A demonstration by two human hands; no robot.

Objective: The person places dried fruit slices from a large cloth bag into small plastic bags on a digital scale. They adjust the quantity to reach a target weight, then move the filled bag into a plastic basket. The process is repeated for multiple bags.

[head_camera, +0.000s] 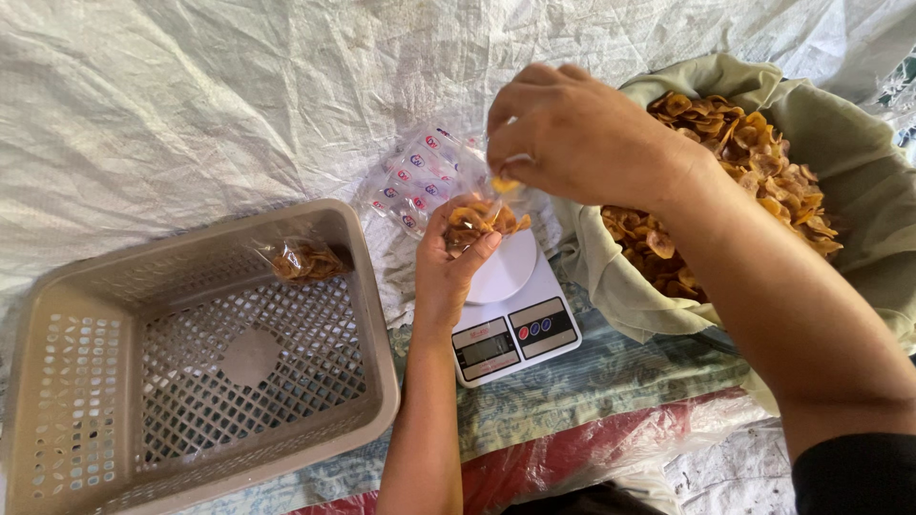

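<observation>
Small clear plastic bag of golden fried chips (474, 221) sits cupped in left hand (448, 272), fingers curled round it directly over white digital kitchen scale (510, 319), so weighing is right there. Right hand (572, 133) pinches one chip at bag mouth; chip-filled cloth-lined sack (840, 143) lies beside, beige perforated plastic basket (191, 353) holds a filled bag.

A small clear plastic bag of golden chips (474, 221) is sitting within the left hand's fingers (469, 259). A stack of clear printed bags with red-and-blue marks (417, 181) is lying just beyond those fingers. A filled clear bag (305, 259) is lying well left of them. The scale's grey rectangular screen (486, 349) is showing below them, beside the wrist.
</observation>
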